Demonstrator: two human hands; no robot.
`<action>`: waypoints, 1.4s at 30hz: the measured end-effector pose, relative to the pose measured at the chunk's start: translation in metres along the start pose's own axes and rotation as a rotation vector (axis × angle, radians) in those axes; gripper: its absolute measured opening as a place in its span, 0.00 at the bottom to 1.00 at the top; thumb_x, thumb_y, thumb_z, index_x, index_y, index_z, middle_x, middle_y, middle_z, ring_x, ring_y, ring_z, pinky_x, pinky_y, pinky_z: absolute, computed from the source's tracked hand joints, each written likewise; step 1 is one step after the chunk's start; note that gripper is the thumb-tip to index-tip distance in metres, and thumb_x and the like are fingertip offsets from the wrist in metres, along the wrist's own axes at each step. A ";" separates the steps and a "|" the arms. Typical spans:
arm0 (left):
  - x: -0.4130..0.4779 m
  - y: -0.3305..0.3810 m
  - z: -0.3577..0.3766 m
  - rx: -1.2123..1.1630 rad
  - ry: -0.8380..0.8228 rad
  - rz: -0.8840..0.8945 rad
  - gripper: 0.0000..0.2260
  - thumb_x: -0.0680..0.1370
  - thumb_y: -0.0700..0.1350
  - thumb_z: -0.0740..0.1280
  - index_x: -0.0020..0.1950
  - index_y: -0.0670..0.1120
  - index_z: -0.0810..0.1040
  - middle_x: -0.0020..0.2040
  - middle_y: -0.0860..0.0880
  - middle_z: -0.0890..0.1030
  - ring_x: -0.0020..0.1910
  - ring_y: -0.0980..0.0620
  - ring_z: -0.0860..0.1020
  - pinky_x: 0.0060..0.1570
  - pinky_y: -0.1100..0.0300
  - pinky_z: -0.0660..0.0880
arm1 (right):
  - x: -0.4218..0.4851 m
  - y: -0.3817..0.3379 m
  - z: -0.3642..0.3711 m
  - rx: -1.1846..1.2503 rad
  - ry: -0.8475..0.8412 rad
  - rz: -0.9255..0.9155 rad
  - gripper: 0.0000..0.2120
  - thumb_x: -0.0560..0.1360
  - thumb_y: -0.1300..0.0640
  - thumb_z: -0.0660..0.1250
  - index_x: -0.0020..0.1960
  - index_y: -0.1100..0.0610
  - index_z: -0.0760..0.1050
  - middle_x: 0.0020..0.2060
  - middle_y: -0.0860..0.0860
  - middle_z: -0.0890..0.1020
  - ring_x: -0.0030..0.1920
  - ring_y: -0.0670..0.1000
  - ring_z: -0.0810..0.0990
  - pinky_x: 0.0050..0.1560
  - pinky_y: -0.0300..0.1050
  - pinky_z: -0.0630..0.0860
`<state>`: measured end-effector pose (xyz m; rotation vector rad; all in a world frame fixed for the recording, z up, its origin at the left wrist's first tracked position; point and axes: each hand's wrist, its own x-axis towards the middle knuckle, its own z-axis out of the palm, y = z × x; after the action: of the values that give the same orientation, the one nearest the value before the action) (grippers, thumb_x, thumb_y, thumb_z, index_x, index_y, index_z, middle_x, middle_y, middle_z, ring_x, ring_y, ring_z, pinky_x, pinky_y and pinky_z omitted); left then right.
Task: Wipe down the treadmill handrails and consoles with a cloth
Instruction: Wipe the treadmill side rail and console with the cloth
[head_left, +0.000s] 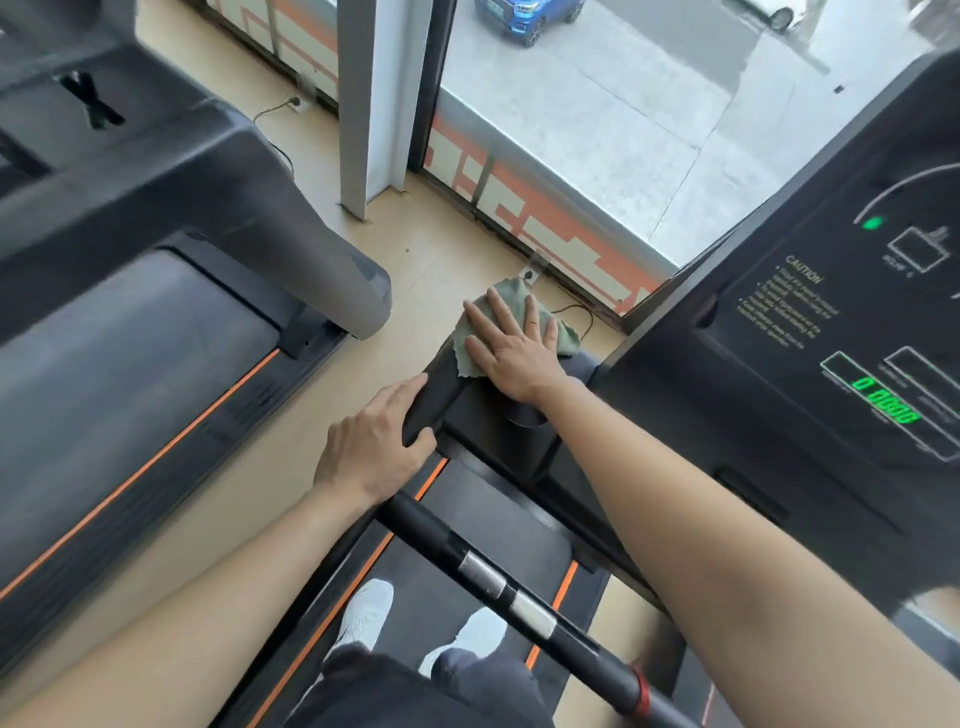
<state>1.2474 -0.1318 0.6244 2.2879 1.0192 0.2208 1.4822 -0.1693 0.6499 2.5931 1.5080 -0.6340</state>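
A green cloth lies on the left arm of the black treadmill console, pressed flat under my right hand, whose fingers are spread straight. My left hand grips the black side handrail just below the cloth, fingers curled round it. The console panel with green digits and a caution label rises at the right. A black front handlebar with silver sensor plates crosses below my arms.
A second treadmill stands to the left across a strip of beige floor. A window with an orange-striped lower band runs ahead, with wall sockets and cables at its base. My feet in white shoes stand on the belt.
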 end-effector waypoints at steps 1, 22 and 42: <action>0.000 0.000 0.000 -0.002 -0.001 -0.002 0.28 0.78 0.54 0.66 0.78 0.58 0.66 0.75 0.59 0.71 0.62 0.48 0.79 0.52 0.52 0.76 | 0.004 0.004 -0.003 0.005 -0.010 0.012 0.27 0.82 0.34 0.43 0.79 0.32 0.41 0.80 0.39 0.38 0.78 0.61 0.30 0.74 0.70 0.32; -0.005 0.005 -0.009 -0.012 -0.064 0.002 0.28 0.79 0.55 0.64 0.79 0.56 0.64 0.75 0.54 0.73 0.63 0.44 0.79 0.56 0.49 0.77 | -0.099 0.045 0.025 -0.228 -0.004 0.002 0.30 0.84 0.42 0.39 0.83 0.53 0.45 0.82 0.51 0.45 0.82 0.54 0.44 0.81 0.51 0.44; -0.003 0.007 -0.010 -0.032 -0.049 -0.002 0.28 0.78 0.51 0.66 0.79 0.56 0.66 0.73 0.54 0.75 0.65 0.45 0.78 0.57 0.51 0.75 | -0.126 -0.030 0.069 -0.078 0.100 -0.087 0.27 0.85 0.39 0.41 0.82 0.40 0.42 0.81 0.44 0.42 0.80 0.55 0.34 0.79 0.55 0.36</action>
<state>1.2458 -0.1327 0.6368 2.2523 0.9856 0.1786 1.3809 -0.2755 0.6395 2.5478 1.6480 -0.4496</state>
